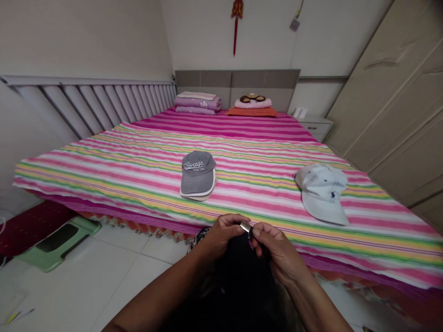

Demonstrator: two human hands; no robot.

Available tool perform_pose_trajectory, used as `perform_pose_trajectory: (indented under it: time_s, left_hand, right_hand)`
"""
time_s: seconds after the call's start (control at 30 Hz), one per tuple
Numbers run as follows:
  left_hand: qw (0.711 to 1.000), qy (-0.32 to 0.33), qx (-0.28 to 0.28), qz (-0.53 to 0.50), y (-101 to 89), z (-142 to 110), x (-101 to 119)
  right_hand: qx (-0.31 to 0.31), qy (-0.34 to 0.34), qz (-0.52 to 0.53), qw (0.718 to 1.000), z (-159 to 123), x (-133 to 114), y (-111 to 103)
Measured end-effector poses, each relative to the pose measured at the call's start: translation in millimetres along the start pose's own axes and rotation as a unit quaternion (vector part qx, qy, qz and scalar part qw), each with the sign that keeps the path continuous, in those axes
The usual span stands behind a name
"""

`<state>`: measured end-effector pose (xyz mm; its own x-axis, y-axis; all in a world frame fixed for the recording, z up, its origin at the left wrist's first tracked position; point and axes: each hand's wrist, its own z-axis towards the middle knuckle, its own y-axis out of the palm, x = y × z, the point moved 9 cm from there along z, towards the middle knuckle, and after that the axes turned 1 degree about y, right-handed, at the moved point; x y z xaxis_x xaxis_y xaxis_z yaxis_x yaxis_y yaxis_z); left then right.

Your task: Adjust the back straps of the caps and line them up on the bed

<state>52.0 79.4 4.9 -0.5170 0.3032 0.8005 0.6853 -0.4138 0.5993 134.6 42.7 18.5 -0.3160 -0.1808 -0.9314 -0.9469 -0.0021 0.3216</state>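
Near the bed's front edge, both my hands meet at a small shiny metal buckle (246, 226) on a dark strap. My left hand (224, 230) pinches the buckle from its left side. Close beside it, my right hand (272, 242) has thumb and fingers closed on the dark strap. What the strap belongs to cannot be made out against the black cloth (235, 276) below my hands. Beyond them on the bed lies a grey cap (198, 173) with white lettering, stacked on lighter caps. A white cap (321, 191) with a small dark emblem rests to the right.
A striped sheet (138, 152) covers the bed. Folded purple bedding (197, 103) and an orange pillow (252, 111) sit by the headboard (238, 78). Railings (104, 101) run along the left. A green stool (58, 244) stands on the tiled floor, and a nightstand (314, 127) at the back right.
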Motion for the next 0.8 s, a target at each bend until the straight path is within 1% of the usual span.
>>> perform_pose_trajectory:
  time_s: [0.23, 0.47, 0.63, 0.8]
  left_hand:
    - [1.0, -0.004, 0.006, -0.002, -1.3, -1, -2]
    - [1.0, 0.0, -0.015, -0.021, 0.5, -1, -6]
    - [1.0, 0.0, 0.005, -0.031, -2.2, -2, -7]
    - [0.999, -0.01, 0.022, -0.042, -4.8, -2, -10]
  right_hand:
    - [-0.001, 0.015, 0.012, 1.0, 0, 2, 1]
    - [0.01, 0.02, 0.005, 1.0, 1, 7, 2]
    - [0.005, 0.016, 0.015, 1.0, 1, 7, 4]
    - [0.018, 0.016, 0.034, 0.999, 0, 8, 3]
